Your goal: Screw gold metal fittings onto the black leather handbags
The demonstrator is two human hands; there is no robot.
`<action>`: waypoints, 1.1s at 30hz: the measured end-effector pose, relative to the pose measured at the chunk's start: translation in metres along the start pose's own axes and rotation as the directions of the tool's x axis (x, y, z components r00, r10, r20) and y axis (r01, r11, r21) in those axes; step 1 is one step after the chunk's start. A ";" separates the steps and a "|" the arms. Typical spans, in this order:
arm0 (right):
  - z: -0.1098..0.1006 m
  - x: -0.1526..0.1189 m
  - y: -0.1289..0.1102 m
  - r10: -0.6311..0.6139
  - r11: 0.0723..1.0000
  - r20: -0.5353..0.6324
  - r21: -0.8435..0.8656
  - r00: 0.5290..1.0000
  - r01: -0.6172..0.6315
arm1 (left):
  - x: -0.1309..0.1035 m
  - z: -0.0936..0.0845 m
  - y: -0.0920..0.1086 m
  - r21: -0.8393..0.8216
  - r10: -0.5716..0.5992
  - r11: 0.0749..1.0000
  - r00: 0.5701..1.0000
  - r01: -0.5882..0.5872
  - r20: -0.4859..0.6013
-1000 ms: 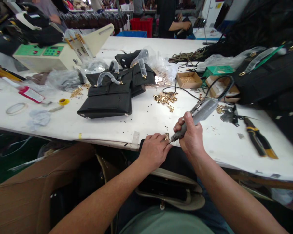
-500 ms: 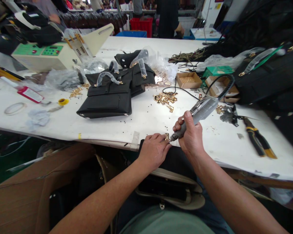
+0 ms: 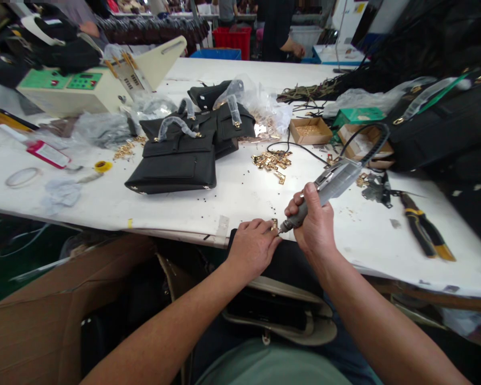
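Observation:
My right hand (image 3: 315,222) is wrapped round a grey electric screwdriver (image 3: 324,190), its tip pointing down-left at a small gold metal piece (image 3: 274,223). Beside that tip, my left hand (image 3: 253,247) presses on the flap of a black bag (image 3: 292,267) at the table's front edge, fingers together on the gold piece. The bag hangs open over my lap, its light lining (image 3: 324,331) and a gold clasp (image 3: 266,337) showing. My fingertips hide part of the gold piece.
Black bags (image 3: 176,160) lie on the white table (image 3: 164,211). Gold plates (image 3: 272,160) are heaped behind the screwdriver, near a small box (image 3: 310,132). Pliers (image 3: 425,227) lie at right, a cardboard box (image 3: 36,321) stands lower left. A person (image 3: 278,32) stands beyond the table.
Both hands and the screwdriver stay almost in place. The person's arm beyond the table has shifted slightly.

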State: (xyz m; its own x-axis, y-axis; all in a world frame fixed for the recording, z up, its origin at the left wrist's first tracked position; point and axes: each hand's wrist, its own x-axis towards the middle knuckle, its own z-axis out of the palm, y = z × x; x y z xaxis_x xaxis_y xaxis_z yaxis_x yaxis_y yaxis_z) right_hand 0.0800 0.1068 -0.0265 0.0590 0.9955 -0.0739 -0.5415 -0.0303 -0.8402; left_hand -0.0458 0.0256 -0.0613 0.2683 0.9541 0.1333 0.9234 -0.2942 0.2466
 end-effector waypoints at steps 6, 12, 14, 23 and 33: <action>0.000 0.000 -0.001 -0.011 1.000 -0.004 0.012 1.000 0.011 | 0.001 -0.001 0.000 0.002 0.006 1.000 1.000 -0.006 0.005; -0.001 -0.001 0.000 -0.015 1.000 -0.011 0.013 1.000 0.015 | 0.000 -0.001 0.000 0.008 0.012 1.000 1.000 -0.012 -0.001; -0.001 -0.001 0.000 -0.011 1.000 -0.013 0.011 1.000 0.011 | 0.000 -0.001 0.000 0.006 0.014 1.000 1.000 -0.014 0.002; 0.001 -0.004 -0.001 -0.021 1.000 -0.019 -0.008 1.000 0.021 | 0.000 0.000 0.000 0.007 0.015 1.000 1.000 -0.015 0.002; 0.002 -0.008 0.000 -0.056 0.996 0.007 -0.063 0.998 0.056 | 0.001 0.002 -0.001 -0.007 0.004 1.000 1.000 -0.004 -0.001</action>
State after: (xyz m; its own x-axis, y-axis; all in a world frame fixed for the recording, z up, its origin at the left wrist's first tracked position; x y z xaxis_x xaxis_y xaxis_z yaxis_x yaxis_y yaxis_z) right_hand 0.0776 0.0995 -0.0247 0.0834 0.9962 -0.0234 -0.4831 0.0199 -0.8753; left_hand -0.0460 0.0268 -0.0635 0.2715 0.9528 0.1357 0.9205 -0.2982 0.2526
